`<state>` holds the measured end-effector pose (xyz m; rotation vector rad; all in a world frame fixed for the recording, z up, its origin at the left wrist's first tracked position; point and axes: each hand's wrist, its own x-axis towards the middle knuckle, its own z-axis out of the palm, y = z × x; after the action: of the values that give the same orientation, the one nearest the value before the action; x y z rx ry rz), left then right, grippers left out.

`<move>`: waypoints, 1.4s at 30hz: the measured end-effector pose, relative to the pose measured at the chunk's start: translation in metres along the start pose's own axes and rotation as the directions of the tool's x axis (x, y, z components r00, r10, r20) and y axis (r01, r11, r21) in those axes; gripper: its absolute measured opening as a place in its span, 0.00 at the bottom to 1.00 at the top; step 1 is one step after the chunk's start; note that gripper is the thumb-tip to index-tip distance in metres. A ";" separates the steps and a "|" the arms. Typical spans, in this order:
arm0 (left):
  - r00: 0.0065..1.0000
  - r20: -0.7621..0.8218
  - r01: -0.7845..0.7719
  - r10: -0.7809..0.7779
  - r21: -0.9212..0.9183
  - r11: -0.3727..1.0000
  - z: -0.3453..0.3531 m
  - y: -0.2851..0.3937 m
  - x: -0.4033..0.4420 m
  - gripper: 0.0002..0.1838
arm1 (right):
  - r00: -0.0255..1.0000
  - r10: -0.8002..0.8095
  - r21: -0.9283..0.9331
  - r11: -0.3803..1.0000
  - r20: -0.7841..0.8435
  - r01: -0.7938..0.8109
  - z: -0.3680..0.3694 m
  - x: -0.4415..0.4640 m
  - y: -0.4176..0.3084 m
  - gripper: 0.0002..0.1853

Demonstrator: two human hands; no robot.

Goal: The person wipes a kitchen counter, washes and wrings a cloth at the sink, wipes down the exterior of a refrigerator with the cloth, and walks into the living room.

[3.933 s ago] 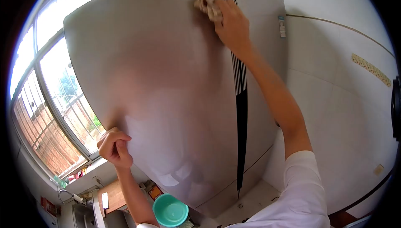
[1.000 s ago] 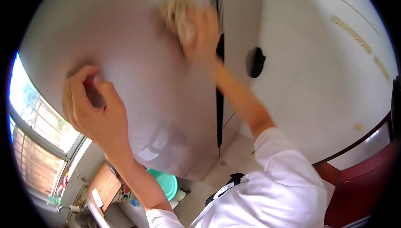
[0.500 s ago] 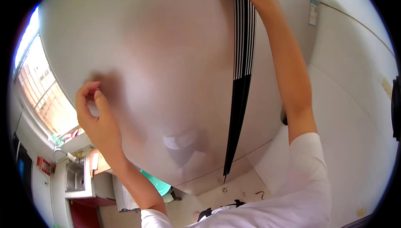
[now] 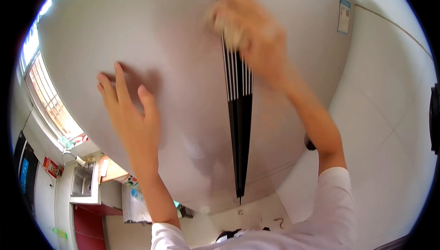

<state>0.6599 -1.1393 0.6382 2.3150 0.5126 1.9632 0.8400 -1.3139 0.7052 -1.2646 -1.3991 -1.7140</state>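
Observation:
In front of me rises a tall grey double-door refrigerator [image 4: 188,112], its black and silver-striped handle strip [image 4: 239,126] running down the middle. My left hand [image 4: 130,103] is open on the left door, fingers apart, the fingertips at the surface. Motion blurs my right hand [image 4: 261,39], which is over the striped upper part of the strip. It is closed around a crumpled beige cloth [image 4: 227,30], pressed against the strip and the door edge beside it. The cloth's outline is smeared, and part of it is hidden by the fingers.
A label [image 4: 343,15] is stuck near the fridge's right edge, beside a white tiled wall [image 4: 380,108]. At the lower left are a sink [image 4: 82,181], a wooden board [image 4: 112,170] and a barred window [image 4: 50,94].
My right hand has come down and left from the top of the strip and now shows the cloth. My left hand has shifted up and right, its fingers spreading from a curl.

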 end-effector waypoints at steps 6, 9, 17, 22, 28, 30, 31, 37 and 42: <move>1.000 0.021 0.021 -0.021 -0.005 1.000 0.007 0.000 -0.003 0.30 | 0.988 -0.002 -0.023 1.000 -0.151 -0.002 -0.005 0.139 0.058 0.20; 0.999 0.029 0.014 -0.013 -0.027 1.000 0.003 -0.003 -0.004 0.30 | 0.977 0.032 -0.063 0.997 -0.210 -0.047 -0.005 0.098 0.019 0.17; 1.000 0.002 -0.013 0.013 -0.162 0.987 -0.002 -0.009 -0.006 0.27 | 0.999 0.045 -0.155 0.987 0.021 -0.041 -0.015 -0.069 -0.029 0.17; 0.999 0.012 -0.028 0.030 -0.117 0.993 -0.005 -0.012 -0.004 0.25 | 0.986 -0.007 -0.215 0.976 -0.169 -0.030 0.001 0.044 0.024 0.06; 0.999 0.035 -0.024 0.031 -0.183 0.983 -0.010 -0.012 -0.005 0.24 | 0.973 -0.020 -0.281 0.959 -0.229 -0.047 0.001 0.155 0.050 0.04; 0.998 0.047 -0.040 0.049 -0.189 0.981 -0.011 -0.016 -0.007 0.24 | 0.979 -0.013 -0.234 0.972 -0.203 -0.036 -0.001 0.122 0.044 0.04; 0.998 0.038 -0.051 0.059 -0.191 0.980 -0.010 -0.017 -0.005 0.24 | 0.990 0.032 -0.213 0.975 -0.139 -0.062 -0.001 0.103 0.044 0.04; 0.996 0.048 -0.071 0.080 -0.164 0.984 -0.012 -0.017 -0.007 0.26 | 0.986 0.054 -0.275 0.956 -0.160 -0.097 -0.003 0.068 0.028 0.07; 0.995 0.042 -0.082 0.090 -0.159 0.984 -0.009 -0.016 -0.008 0.26 | 0.972 0.085 -0.158 0.980 -0.221 -0.122 -0.004 0.121 0.029 0.04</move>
<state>0.6470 -1.1277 0.6282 2.3170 0.2478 1.9005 0.8187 -1.3112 0.8275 -1.1804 -1.0634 -1.8674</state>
